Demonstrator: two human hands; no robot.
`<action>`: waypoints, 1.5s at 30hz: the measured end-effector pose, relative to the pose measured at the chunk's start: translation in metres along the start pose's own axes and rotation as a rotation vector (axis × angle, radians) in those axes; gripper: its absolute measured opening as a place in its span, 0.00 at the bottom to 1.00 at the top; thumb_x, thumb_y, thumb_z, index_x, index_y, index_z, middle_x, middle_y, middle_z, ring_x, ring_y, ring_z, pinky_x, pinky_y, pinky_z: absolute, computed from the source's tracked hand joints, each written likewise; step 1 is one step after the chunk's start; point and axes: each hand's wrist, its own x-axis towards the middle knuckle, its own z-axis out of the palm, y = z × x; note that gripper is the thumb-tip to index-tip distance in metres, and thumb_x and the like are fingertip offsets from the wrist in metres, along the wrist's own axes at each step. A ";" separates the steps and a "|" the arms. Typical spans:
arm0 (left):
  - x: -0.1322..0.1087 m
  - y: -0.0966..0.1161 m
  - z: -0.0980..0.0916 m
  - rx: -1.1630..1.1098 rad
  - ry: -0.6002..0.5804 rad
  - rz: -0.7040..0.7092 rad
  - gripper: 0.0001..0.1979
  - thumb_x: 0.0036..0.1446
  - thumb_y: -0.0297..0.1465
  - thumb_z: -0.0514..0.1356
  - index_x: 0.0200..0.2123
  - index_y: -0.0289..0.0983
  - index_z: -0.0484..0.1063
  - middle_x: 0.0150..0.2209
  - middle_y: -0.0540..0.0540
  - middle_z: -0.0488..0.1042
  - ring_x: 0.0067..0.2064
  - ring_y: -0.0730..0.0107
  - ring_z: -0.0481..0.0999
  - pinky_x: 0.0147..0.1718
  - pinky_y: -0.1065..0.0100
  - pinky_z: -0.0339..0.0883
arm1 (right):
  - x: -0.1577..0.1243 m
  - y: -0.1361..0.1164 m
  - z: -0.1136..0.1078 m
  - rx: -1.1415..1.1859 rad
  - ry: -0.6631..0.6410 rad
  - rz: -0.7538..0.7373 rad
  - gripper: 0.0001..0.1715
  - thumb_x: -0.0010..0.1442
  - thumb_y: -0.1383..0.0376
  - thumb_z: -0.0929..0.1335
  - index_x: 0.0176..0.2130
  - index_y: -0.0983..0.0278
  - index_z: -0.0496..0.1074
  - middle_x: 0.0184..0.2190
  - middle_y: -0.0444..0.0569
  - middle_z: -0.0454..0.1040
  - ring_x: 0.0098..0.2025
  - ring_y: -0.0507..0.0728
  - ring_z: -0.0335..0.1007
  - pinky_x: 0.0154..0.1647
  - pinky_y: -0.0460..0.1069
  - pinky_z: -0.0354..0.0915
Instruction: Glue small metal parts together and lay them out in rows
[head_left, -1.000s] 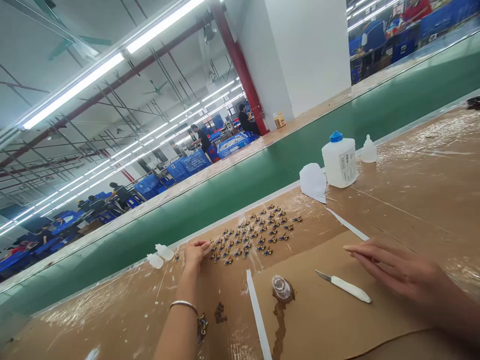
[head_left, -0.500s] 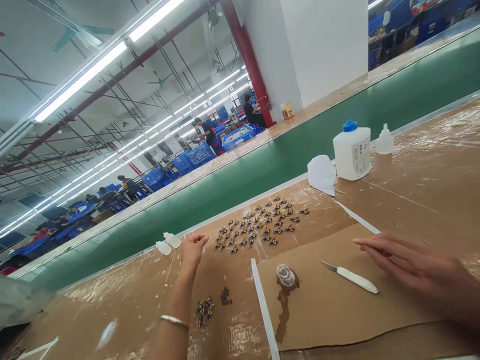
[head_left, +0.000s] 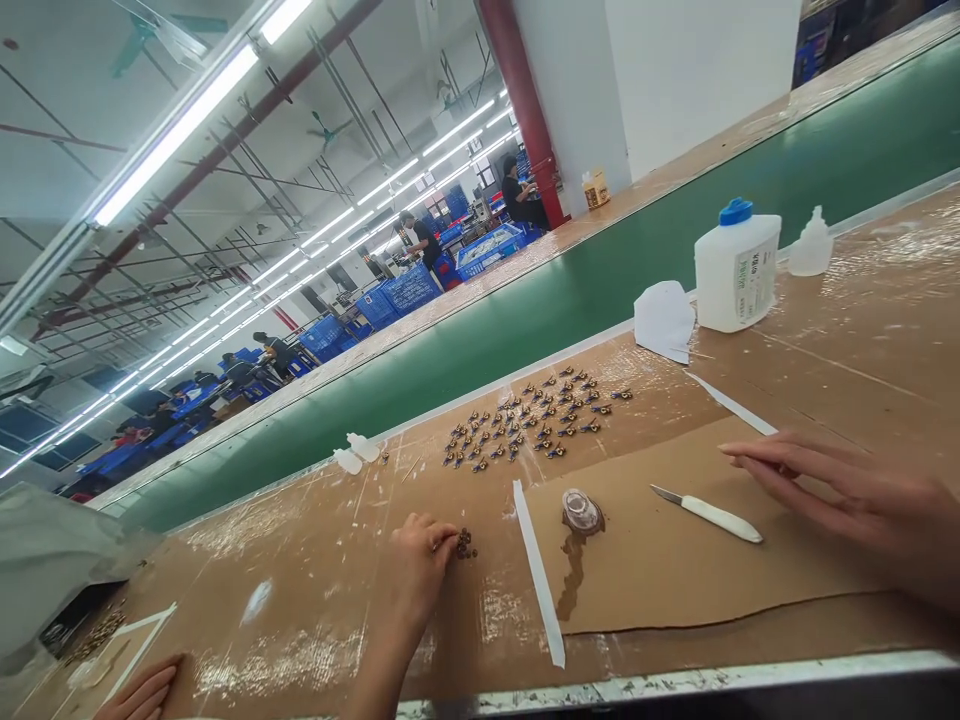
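Observation:
My left hand [head_left: 424,560] is at the small dark pieces [head_left: 466,546] on the brown table, thumb and fingertips pressed together at the pile's edge; what they hold is hidden. My right hand [head_left: 847,495] hovers over the right side of the cardboard sheet [head_left: 697,590], its fingers pinched on something too small to make out. Left of it a white-handled knife [head_left: 720,517] lies on the cardboard. A small clear cup [head_left: 581,510] with brown residue stands beside a wet brown streak. Many small blue and gold figures [head_left: 517,425] are spread in rows beyond the cardboard.
Two small white bottles [head_left: 356,452] lie at the table's far edge. A large blue-capped bottle [head_left: 737,270], a dropper bottle [head_left: 811,245] and white paper [head_left: 665,318] are at the back right. Another person's hand [head_left: 142,690] rests at the lower left.
My left hand has come down and nearer from beside the small bottles to the dark pieces. A small piece now shows near those bottles. The view has shifted; another person's hand is now visible.

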 end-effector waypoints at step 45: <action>-0.072 0.016 0.044 0.081 0.238 0.014 0.13 0.61 0.36 0.52 0.33 0.43 0.77 0.30 0.46 0.75 0.36 0.61 0.71 0.37 0.60 0.64 | -0.002 -0.002 -0.001 0.082 -0.038 0.084 0.10 0.61 0.62 0.64 0.40 0.61 0.74 0.35 0.46 0.76 0.33 0.50 0.73 0.33 0.44 0.67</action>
